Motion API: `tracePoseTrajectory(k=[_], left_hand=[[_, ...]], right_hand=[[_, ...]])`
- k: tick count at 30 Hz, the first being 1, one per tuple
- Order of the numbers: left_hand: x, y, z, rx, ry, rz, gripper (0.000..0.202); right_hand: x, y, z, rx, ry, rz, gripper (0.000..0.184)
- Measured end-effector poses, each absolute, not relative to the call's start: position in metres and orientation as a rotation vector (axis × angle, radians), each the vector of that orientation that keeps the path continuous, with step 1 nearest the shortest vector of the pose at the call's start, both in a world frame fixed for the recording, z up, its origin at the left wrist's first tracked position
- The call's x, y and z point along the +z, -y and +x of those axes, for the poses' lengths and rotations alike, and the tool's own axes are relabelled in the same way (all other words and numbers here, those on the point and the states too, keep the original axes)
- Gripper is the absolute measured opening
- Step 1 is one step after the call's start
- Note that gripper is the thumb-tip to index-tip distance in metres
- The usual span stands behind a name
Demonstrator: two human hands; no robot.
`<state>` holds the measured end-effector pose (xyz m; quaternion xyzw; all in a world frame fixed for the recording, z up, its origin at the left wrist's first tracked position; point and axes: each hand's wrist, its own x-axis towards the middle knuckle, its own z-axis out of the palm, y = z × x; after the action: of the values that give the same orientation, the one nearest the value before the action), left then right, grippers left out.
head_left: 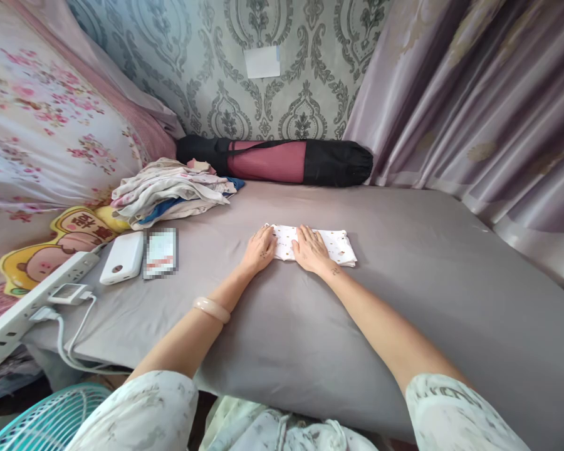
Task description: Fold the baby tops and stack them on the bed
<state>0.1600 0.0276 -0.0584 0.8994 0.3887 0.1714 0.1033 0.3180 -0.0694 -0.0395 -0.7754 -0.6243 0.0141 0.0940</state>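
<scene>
A white cloth with small printed spots [339, 244], folded into a flat oblong, lies on the grey bed sheet [272, 313]. Over its left end rests my left hand [259, 247], palm down with the fingers stretched out. My right hand [310, 248] lies flat across the middle of the cloth, its fingers extended. The cloth's right end shows past my right hand. A pale bangle [212, 309] circles my left forearm.
Behind on the left sits a heap of clothes [172, 191]. Along the wall lies a black and pink rolled bag [272, 161]. A white power bank [122, 258], a blurred-out flat item [160, 252], a power strip [9, 329] and cables are at left. A fan [47, 419] stands below.
</scene>
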Motion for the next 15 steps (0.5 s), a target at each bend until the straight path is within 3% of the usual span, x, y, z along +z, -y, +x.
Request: tracePoseTrajectory(k=[15], left_hand=[[-0.058,-0.028,0.155,0.834,-1.14,2.367,0.043]], right_hand=[[-0.022,0.045,0.299,0.04,1.837,-2.295,0.06]])
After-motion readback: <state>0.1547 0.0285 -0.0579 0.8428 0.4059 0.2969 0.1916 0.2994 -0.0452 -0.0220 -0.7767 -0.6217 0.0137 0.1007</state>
